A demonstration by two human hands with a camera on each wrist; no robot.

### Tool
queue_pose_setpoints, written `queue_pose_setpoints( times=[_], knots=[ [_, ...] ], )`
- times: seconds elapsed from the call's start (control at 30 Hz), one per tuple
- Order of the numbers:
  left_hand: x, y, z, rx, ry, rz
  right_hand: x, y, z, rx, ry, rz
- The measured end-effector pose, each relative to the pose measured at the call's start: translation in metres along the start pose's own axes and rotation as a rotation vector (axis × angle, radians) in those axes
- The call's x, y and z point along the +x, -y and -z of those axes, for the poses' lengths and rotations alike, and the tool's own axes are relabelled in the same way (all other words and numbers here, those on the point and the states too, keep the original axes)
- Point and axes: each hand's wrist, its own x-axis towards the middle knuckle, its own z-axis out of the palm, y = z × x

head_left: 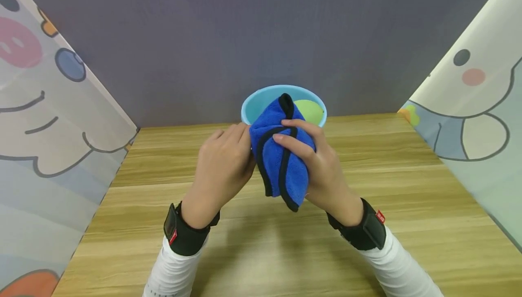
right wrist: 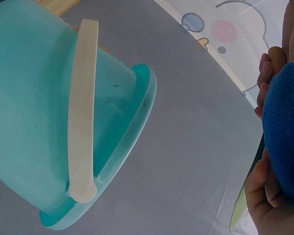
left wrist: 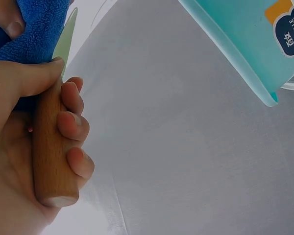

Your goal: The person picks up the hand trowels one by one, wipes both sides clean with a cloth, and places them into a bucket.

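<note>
My left hand point(head_left: 224, 163) grips the wooden handle point(left wrist: 51, 152) of a knife, its fingers wrapped round the wood. The pale green blade point(right wrist: 239, 208) points away from that hand, partly hidden by a blue cloth point(head_left: 293, 179) with black edging. In my right hand point(head_left: 328, 170) the cloth is bunched and folded against the blade, thumb and fingers pinching it. From the head view the knife is hidden behind the cloth and left hand. Just beyond the hands stands a light blue bucket point(head_left: 261, 95).
A green rounded thing point(head_left: 311, 110) shows inside the bucket. The bucket has a whitish handle point(right wrist: 83, 112) and a label point(left wrist: 288, 34). Under the hands lies a wood-grain table point(head_left: 163, 206). A grey wall point(head_left: 204, 48) rises behind it, with cartoon-printed panels point(head_left: 481, 107) at both sides.
</note>
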Motion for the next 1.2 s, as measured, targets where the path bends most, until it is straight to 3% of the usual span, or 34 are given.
queue_pose_setpoints(
  times=[0.57, 1.2],
  knots=[
    [-0.001, -0.0014, 0.0008, 0.003, 0.001, -0.01, -0.0014, 0.0019, 0.0006, -0.035, -0.01, 0.007],
    [-0.001, -0.0014, 0.0016, 0.022, -0.025, -0.028, -0.002, 0.0017, 0.0003, -0.029, -0.039, -0.049]
  ],
)
